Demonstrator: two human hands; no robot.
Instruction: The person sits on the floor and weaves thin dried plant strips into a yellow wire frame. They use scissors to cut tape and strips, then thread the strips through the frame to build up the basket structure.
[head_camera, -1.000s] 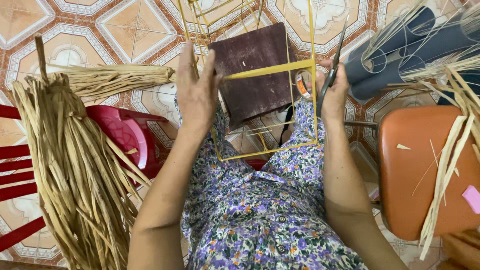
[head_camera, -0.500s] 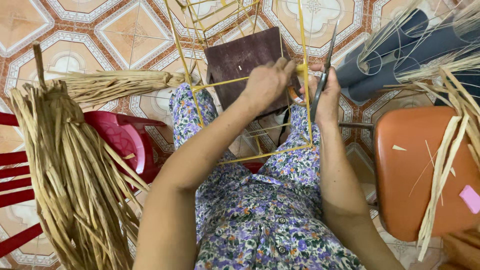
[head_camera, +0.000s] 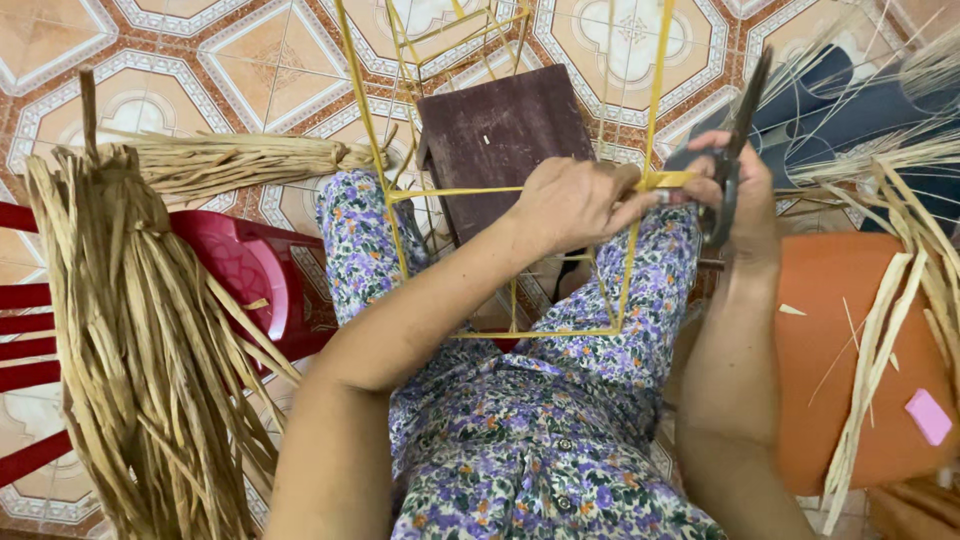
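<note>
Head view, yellow frame (head_camera: 520, 190) propped on the lap over a brown stool (head_camera: 505, 140), strip (head_camera: 670, 180) pinched by left hand (head_camera: 575, 200) at the frame's right corner, scissors (head_camera: 730, 150) gripped in right hand (head_camera: 735, 185) just beside it, raffia bundle (head_camera: 130, 330) draped over red chair (head_camera: 245, 280), orange stool (head_camera: 850, 360) on the right

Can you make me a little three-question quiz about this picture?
1. True or false: the right hand holds dark metal scissors.
2. What colour is the thin wire frame that the left hand grips? A red, B yellow, C blue.
3. What hangs over the red plastic chair?

Key: 1 true. 2 B. 3 A big bundle of dried tan straw strips.
</note>
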